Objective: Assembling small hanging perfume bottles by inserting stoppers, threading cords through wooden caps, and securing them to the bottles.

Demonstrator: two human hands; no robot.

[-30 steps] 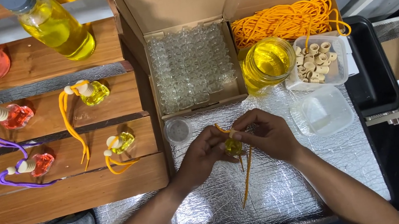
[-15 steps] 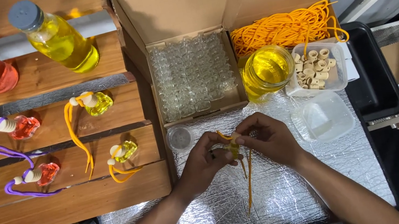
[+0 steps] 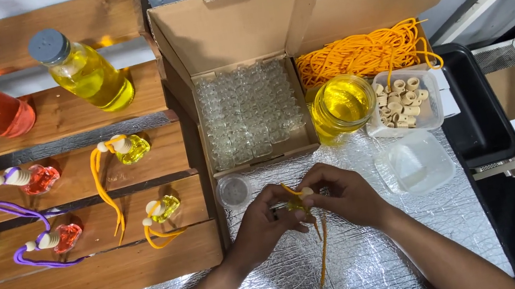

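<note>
Both my hands meet over the foil-covered tabletop (image 3: 376, 271). My left hand (image 3: 260, 224) is pinched shut on a tiny yellow-filled glass vial (image 3: 296, 205), and my right hand (image 3: 343, 196) is closed on its top, where a pale bead and an orange cord (image 3: 323, 252) sit. The cord hangs limp toward me. I'd judge the vial light, hard, slick and breakable, so I grip the body with fingertips, not the neck; the cord is soft and floppy, best pinched close to the bead.

Beyond my hands, an open cardboard box (image 3: 231, 30) holds rows of empty clear vials. Just right of it, a glass jar (image 3: 343, 106) of yellow liquid, a clear tub (image 3: 404, 106) of pale wooden beads, and a heap of orange cords (image 3: 364, 53). An empty clear tub (image 3: 414, 163) sits near my right hand.
</note>
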